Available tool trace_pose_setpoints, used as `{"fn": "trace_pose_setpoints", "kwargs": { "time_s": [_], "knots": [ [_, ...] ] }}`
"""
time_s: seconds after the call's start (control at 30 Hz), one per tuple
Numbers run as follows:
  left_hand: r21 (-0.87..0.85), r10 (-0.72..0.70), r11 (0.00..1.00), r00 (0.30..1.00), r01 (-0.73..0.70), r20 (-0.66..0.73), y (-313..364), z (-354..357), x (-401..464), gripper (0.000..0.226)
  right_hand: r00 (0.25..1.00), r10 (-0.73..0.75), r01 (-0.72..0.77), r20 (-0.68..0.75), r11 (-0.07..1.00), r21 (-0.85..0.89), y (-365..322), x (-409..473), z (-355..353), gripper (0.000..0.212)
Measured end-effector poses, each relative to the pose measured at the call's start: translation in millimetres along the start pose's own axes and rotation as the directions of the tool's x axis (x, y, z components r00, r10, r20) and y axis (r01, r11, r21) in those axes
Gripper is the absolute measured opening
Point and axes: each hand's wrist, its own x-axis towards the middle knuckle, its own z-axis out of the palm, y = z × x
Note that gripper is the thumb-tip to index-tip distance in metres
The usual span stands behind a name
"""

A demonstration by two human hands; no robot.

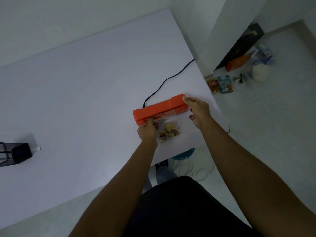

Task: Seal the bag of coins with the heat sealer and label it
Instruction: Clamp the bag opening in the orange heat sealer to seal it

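An orange heat sealer (159,108) lies on the white table (77,100) near its right edge, its arm down. A clear plastic bag of coins (169,131) lies just in front of it, with its top edge tucked under the sealer's arm. My left hand (147,131) pinches the bag's upper left corner at the sealer's front edge. My right hand (198,111) hovers at the sealer's right end, fingers spread, one fingertip touching the arm's tip.
A black power cord (167,81) runs from the sealer's back off the table's right edge. A black mesh holder (14,153) stands at the far left. Packets, a black bag and cables lie on the floor to the right.
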Motion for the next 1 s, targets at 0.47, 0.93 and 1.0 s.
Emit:
{"fn": "trace_pose_setpoints", "kwargs": {
  "time_s": [0.47, 0.93, 1.0],
  "knots": [
    [-0.008, -0.009, 1.0, 1.0, 0.009, 0.004, -2.5, 0.2, 3.4, 0.022, 1.0, 0.024, -0.024, 0.015, 1.0, -0.004, -3.0, -2.0, -1.1, 0.017],
    [-0.002, -0.013, 1.0, 1.0, 0.013, 0.001, -1.7, 1.1, 5.0, 0.025, 0.999, 0.029, -0.029, 0.024, 1.0, -0.013, -7.7, -10.5, 0.7, 0.019],
    [0.006, -0.015, 1.0, 1.0, 0.015, -0.004, -0.3, 1.0, 4.2, 0.024, 1.0, 0.021, -0.021, 0.017, 1.0, -0.023, -8.7, -12.3, 2.0, 0.025]
  ]
}}
